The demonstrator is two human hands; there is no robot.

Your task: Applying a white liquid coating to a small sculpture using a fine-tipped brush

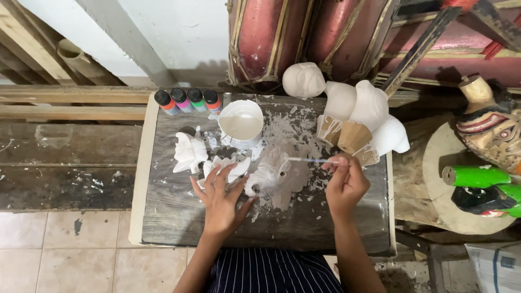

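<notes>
My left hand [220, 198] rests fingers spread on a small white carved piece [230, 169] lying on the dark wooden board [179, 217]. My right hand [344, 184] pinches a thin paintbrush [309, 160] whose tip points left over another white-coated carving [274, 173]. A third white carved piece [189, 153] lies just left of my left hand. A white tub of white paint [241, 123] stands behind the carvings.
Several small paint bottles [187, 101] line the board's back left. White unpainted masks [361, 111] pile at the back right. A painted carved figure [488, 133] and a green piece [477, 176] lie on the right. Red drums [304, 32] stand behind.
</notes>
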